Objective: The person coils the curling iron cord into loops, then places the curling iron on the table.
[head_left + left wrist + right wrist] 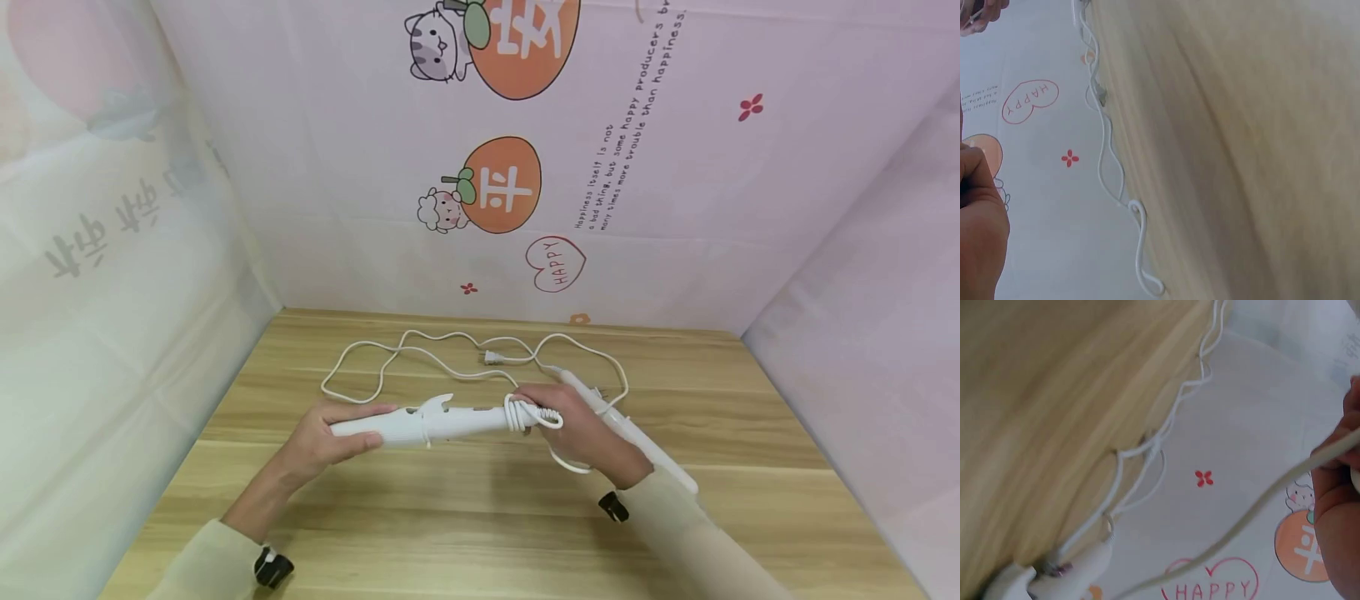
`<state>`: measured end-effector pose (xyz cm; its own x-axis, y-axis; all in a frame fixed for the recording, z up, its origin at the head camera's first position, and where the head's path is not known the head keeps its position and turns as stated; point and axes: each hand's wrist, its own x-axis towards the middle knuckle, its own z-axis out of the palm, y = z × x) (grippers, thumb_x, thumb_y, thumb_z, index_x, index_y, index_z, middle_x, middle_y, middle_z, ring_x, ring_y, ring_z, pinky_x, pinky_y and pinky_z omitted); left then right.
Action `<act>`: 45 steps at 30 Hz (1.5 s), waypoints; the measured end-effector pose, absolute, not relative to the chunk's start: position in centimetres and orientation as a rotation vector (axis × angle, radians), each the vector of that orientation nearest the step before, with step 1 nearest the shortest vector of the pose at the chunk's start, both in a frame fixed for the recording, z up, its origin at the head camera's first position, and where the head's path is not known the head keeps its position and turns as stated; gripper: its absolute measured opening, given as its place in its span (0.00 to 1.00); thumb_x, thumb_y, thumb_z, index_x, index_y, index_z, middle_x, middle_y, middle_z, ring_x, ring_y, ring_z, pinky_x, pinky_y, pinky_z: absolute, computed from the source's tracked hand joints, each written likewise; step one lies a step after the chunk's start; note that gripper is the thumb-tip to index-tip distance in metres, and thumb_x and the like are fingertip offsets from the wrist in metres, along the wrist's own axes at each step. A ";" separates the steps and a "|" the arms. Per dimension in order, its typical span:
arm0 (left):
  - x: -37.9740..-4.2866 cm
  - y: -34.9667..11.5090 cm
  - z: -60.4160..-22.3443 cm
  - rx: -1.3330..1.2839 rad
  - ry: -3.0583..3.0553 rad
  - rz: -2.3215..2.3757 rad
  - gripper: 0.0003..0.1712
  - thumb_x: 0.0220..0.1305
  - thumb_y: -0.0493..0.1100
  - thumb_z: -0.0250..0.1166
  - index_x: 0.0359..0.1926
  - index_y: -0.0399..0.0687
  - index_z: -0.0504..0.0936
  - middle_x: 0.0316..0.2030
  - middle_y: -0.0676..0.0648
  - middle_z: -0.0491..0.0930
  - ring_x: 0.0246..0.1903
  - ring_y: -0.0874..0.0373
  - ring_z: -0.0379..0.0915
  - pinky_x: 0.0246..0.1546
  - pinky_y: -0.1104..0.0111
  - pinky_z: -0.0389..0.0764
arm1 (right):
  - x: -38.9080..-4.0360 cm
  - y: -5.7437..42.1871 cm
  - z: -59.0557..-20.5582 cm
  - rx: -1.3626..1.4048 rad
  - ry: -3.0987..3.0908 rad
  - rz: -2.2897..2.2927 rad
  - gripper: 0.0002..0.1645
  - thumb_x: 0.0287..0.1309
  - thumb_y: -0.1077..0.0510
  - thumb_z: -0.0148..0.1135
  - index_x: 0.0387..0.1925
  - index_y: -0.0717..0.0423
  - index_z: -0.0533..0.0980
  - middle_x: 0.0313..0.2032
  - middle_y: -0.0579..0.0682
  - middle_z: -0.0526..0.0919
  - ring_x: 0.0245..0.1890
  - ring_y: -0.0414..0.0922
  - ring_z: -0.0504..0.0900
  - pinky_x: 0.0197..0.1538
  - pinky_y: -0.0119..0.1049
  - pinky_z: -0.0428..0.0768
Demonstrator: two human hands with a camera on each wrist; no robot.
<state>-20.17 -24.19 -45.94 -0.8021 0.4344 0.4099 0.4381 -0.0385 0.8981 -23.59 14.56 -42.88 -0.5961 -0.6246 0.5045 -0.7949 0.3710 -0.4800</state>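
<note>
Above the table, both hands hold a white curling iron [457, 422] level, with a small lever raised near its middle. My left hand [333, 437] grips its thick, ribbed end, thumb in front and fingers behind. At the other end, my right hand [573, 425] curls round the tail, where the white cord [516, 413] is wound in several turns; some of its fingers are hidden. In the right wrist view, a length of cord [1254, 506] runs past the right hand [1338, 512]. The left hand [982, 231] shows only at the edge of the left wrist view.
A second white styling iron [652, 450] lies slanted on the wooden table [420, 533], partly behind the right forearm. Loose cord [442, 362] loops along the table's back, with a plug [492, 357] among it. Printed cloth walls [360, 208] stand at the back and sides.
</note>
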 end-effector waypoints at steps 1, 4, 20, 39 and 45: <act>-20.1 -24.1 -45.9 -0.971 -2.176 -2.039 0.25 0.66 0.24 0.70 0.61 0.44 0.90 0.54 0.59 0.91 0.23 0.73 0.65 0.18 0.76 0.71 | -23.4 14.4 -43.0 1.220 -2.429 1.086 0.12 0.73 0.70 0.63 0.37 0.51 0.82 0.24 0.39 0.82 0.30 0.31 0.77 0.36 0.31 0.78; -20.0 -23.9 -45.9 -0.930 -2.172 -2.052 0.25 0.67 0.24 0.69 0.61 0.45 0.90 0.52 0.59 0.92 0.21 0.73 0.63 0.16 0.75 0.68 | -22.9 14.0 -43.5 1.109 -2.542 1.149 0.14 0.78 0.67 0.59 0.36 0.48 0.81 0.25 0.36 0.82 0.29 0.31 0.74 0.34 0.32 0.75; -19.5 -22.3 -45.6 -0.603 -2.187 -1.930 0.22 0.64 0.26 0.74 0.60 0.28 0.86 0.51 0.66 0.91 0.30 0.71 0.76 0.25 0.77 0.77 | -21.7 12.6 -42.7 1.173 -2.636 0.778 0.15 0.87 0.59 0.49 0.52 0.54 0.84 0.25 0.33 0.77 0.29 0.28 0.76 0.48 0.40 0.87; -19.9 -21.6 -45.5 -0.753 -2.176 -1.181 0.28 0.51 0.34 0.85 0.56 0.48 0.93 0.47 0.42 0.94 0.36 0.61 0.87 0.27 0.77 0.81 | -20.7 14.5 -40.1 0.959 -2.692 0.390 0.13 0.77 0.56 0.66 0.32 0.47 0.76 0.22 0.35 0.66 0.21 0.31 0.62 0.24 0.29 0.65; -20.1 -22.1 -45.4 -0.922 -2.236 -1.107 0.26 0.52 0.36 0.85 0.55 0.50 0.93 0.46 0.44 0.94 0.32 0.66 0.84 0.27 0.78 0.80 | -21.2 15.4 -39.3 1.101 -2.620 0.397 0.05 0.74 0.58 0.70 0.38 0.50 0.82 0.28 0.37 0.75 0.26 0.32 0.67 0.29 0.29 0.70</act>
